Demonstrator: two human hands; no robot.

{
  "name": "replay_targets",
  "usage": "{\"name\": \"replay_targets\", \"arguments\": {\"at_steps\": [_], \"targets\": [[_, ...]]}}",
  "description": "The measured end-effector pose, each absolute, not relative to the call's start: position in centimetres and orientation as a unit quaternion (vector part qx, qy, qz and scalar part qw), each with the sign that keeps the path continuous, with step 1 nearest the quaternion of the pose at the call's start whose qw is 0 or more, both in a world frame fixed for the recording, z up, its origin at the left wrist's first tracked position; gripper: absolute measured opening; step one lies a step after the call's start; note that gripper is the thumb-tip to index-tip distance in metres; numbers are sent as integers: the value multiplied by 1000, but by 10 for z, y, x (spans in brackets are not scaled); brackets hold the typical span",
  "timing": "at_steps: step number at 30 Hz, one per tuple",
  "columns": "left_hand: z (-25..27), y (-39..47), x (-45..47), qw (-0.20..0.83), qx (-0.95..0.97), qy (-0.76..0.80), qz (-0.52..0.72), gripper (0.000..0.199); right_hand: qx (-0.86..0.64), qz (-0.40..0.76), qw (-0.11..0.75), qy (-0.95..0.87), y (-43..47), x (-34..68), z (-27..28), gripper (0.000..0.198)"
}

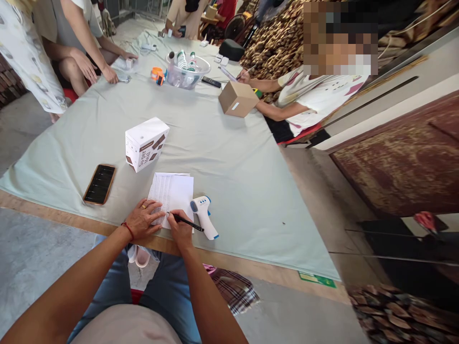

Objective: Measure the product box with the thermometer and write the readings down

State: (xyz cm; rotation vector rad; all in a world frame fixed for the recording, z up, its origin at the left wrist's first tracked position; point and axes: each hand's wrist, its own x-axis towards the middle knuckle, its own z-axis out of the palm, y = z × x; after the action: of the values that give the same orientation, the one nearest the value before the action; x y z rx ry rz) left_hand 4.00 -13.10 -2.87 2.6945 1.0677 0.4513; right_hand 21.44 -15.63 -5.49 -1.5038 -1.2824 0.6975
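Observation:
My right hand (180, 228) is closed round a black pen (190, 222), its tip at the middle of a white sheet of paper (182, 191). Rows of small writing, too fine to read, cover the sheet's left part. Flat on the lower left of the paper lies my left hand (144, 219), fingers stretched out, with a ring and a red wrist cord. Just right of the paper is a white and blue infrared thermometer (205, 217). A white box (146, 144) with brown print stands beyond the sheet. To the left lies a phone (100, 184) in a brown case.
A cloth (244, 191) covers the table. Farther off are a cardboard box (238, 99), a clear basin (188, 76) with bottles, and an orange tape roll (157, 74). A person (311, 95) sits at the right; others are at the far left and back.

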Motion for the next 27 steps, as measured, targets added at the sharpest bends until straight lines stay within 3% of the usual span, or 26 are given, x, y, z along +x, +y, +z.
{"name": "replay_targets", "arguments": {"at_steps": [27], "targets": [[-29, -131, 40, 105, 912, 364, 155, 38, -626, 286, 514, -512, -157, 213, -53, 15]]}}
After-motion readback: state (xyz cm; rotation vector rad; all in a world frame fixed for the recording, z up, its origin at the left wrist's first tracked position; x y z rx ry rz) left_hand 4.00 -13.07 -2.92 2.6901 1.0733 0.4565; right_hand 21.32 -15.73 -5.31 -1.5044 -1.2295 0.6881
